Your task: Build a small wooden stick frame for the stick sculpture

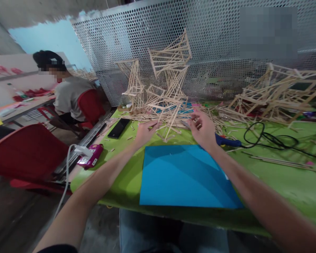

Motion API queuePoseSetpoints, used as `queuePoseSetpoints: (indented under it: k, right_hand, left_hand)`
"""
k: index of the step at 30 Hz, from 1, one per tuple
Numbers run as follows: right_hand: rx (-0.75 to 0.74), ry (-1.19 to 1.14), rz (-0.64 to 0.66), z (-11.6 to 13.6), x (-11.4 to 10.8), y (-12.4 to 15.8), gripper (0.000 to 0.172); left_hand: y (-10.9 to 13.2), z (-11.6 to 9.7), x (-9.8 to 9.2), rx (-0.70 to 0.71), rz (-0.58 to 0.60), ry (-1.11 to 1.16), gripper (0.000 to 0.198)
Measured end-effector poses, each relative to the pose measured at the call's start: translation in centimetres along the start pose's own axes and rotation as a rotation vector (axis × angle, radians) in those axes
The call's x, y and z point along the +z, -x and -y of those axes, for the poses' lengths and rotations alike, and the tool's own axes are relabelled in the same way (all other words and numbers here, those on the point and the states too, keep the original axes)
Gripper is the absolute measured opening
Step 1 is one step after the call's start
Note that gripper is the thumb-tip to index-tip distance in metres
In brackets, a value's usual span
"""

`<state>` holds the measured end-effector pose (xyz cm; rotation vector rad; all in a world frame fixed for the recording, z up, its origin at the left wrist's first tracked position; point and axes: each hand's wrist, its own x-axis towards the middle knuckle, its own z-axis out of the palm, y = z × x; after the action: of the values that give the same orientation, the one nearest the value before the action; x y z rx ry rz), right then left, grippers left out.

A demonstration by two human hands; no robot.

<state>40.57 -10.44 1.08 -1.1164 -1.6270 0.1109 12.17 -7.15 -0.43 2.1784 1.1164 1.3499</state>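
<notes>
My left hand [144, 131] reaches over the green table [292, 182], fingers stretched toward loose wooden sticks [171, 123] at the foot of a stick-frame structure [168, 80]. My right hand [204, 130] is curled with its fingers pinched together over the same stick pile; what it holds is too small to make out. A blue sheet [184, 175] lies flat on the table just behind both hands.
A blue-handled tool [226, 141] with a black cable [268, 138] lies right of my right hand. More stick frames [281, 91] stand at the right. A black phone [118, 128], a pink power strip [91, 156], red chairs [26, 154] and a seated person [68, 95] are at the left.
</notes>
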Motion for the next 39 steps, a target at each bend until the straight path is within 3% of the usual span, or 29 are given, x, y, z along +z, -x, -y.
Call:
queuePoseSetpoints:
  k: [4,9,16,24,32,39]
  right_hand:
    - [-0.162,0.041,-0.078,0.5,-2.1,-0.8,0.044]
    - [-0.319,0.024,-0.012,1.1,-3.7,-1.3,0.045]
    - [-0.387,0.045,0.071,1.6,-3.7,-0.6,0.032]
    - [-0.431,0.084,0.012,1.4,-3.5,-0.2,0.028]
    - [-0.315,0.087,-0.051,0.7,-3.1,-0.1,0.027]
    - [-0.113,-0.031,-0.163,0.2,-3.0,-0.7,0.033]
  left_hand:
    - [0.2,-0.6,0.1,-0.013,0.027,0.092,0.035]
    - [0.3,-1.2,0.3,-0.067,0.113,0.231,0.048]
    - [0.2,-1.0,0.7,-0.063,0.166,0.245,0.053]
    - [0.2,-1.0,0.6,-0.099,0.170,0.262,0.056]
    - [0.1,-0.6,0.7,-0.187,0.146,0.363,0.060]
    - [-0.3,0.2,1.3,-0.275,0.099,0.507,0.066]
